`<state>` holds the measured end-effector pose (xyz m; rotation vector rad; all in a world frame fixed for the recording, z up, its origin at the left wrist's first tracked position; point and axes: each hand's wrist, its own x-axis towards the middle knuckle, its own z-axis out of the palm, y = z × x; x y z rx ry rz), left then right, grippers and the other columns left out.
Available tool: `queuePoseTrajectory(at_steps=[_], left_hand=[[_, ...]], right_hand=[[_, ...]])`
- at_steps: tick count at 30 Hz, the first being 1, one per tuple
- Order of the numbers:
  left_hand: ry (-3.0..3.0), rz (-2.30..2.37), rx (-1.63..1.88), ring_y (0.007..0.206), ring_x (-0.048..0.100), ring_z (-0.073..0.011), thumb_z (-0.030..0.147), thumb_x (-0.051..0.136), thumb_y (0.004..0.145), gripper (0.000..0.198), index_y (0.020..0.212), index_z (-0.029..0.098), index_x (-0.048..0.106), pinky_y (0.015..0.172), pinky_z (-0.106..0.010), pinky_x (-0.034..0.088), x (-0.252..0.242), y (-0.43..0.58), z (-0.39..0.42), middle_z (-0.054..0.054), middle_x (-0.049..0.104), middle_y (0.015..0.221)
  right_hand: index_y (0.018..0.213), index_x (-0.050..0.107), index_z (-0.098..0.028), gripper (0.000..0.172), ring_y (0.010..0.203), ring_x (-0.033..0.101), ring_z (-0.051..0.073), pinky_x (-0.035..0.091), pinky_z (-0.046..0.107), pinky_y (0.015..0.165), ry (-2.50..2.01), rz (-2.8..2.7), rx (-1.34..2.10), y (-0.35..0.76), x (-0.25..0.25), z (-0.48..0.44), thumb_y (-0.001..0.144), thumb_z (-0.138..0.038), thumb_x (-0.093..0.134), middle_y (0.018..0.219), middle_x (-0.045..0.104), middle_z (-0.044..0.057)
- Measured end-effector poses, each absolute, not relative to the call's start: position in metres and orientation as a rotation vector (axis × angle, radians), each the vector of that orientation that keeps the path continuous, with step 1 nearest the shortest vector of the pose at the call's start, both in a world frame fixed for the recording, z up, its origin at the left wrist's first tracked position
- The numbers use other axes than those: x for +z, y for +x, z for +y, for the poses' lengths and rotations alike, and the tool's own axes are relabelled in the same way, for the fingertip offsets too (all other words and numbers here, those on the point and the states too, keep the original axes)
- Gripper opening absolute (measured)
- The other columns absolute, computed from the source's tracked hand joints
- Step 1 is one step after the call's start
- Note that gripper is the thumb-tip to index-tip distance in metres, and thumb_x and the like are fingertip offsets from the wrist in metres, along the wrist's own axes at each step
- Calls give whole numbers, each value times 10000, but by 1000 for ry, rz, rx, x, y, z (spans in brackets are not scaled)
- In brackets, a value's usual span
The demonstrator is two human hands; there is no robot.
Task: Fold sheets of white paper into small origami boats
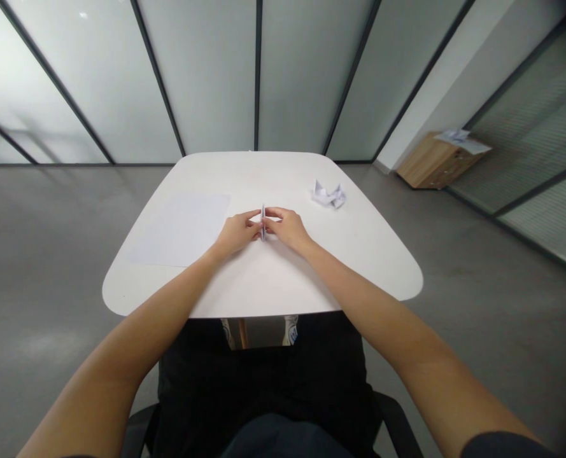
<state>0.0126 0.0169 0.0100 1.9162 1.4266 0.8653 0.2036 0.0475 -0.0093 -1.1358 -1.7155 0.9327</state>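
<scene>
At a white table (pixel 273 289), both hands (pixel 236 232) (pixel 288 228) pinching folded paper (pixel 263 234), frosted panels (pixel 201 76), grey floor (pixel 48 242)

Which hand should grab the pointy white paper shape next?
Right hand, probably: the pointy white paper shape is closer to it than to the left hand, though both hold folded white paper.

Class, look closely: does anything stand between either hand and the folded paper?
Nothing visible does: left hand and right hand both touch the folded paper. The flat sheet lies to its left, the other paper piece to its right.
</scene>
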Motion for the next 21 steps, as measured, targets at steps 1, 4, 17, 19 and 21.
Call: queuePoseTrajectory(at_steps=[1, 4, 17, 19, 21], left_hand=[[1912, 1425, 871, 781, 769, -164, 375, 609, 980, 517, 1477, 237, 639, 819, -255, 565, 11, 13, 16, -1, 813, 857], [1905, 1434, 886, 745, 752, -153, 333, 607, 961, 517, 1471, 252, 648, 775, -242, 555, 13, 12, 15, 15, 798, 800], [1373, 1146, 1101, 687, 667, -107, 225, 710, 847, 552, 1396, 163, 697, 728, -244, 578, -4, 16, 29, -59, 782, 915], [1297, 1093, 1134, 735, 682, -108, 200, 718, 834, 508, 1341, 168, 730, 757, -240, 579, -3, 19, 29, -64, 783, 961], [1241, 1065, 1171, 802, 698, -111, 185, 731, 819, 442, 1260, 182, 769, 794, -233, 578, -1, 21, 28, -63, 784, 1030]], right_hand=[[1236, 761, -253, 318, 855, 794, 178, 681, 368, 863, -1140, -1722, 928, 204, -9, 47, 927, -297, 701, 1300, 759, 27], [1229, 772, -268, 308, 875, 801, 191, 686, 376, 859, -1135, -1728, 935, 206, -6, 46, 936, -264, 680, 1311, 755, 15], [1211, 790, -263, 304, 1002, 784, 252, 666, 449, 936, -1048, -1686, 1021, 214, -12, 53, 972, -407, 671, 1263, 771, 28], [1205, 787, -252, 326, 1010, 779, 252, 674, 441, 914, -1038, -1671, 1039, 215, -11, 54, 972, -444, 665, 1276, 765, 39], [1187, 790, -242, 332, 971, 781, 245, 683, 434, 879, -1018, -1663, 1063, 215, -8, 54, 973, -459, 656, 1254, 771, 51]])
